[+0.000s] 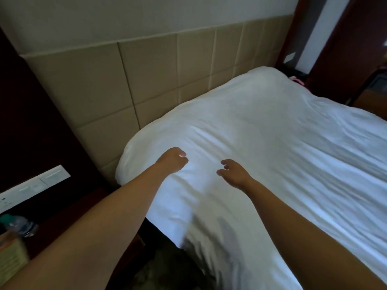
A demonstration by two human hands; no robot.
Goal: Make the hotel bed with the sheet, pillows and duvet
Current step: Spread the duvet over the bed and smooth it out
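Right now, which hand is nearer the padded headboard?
Left. The left hand is over the white bedding by the bed's near corner, close to the headboard; the right hand is farther out, toward the bed's middle.

Dim on my feed — bluish light sheens the duvet (293,139) right of the fingers (225,162), a dark shadow lies nearer than them; far left, the bottle (19,225) is smeared, headboard (157,70) seams bow.

Beige headboard (146,80) (padded squares) meets dark wood panel (31,126).
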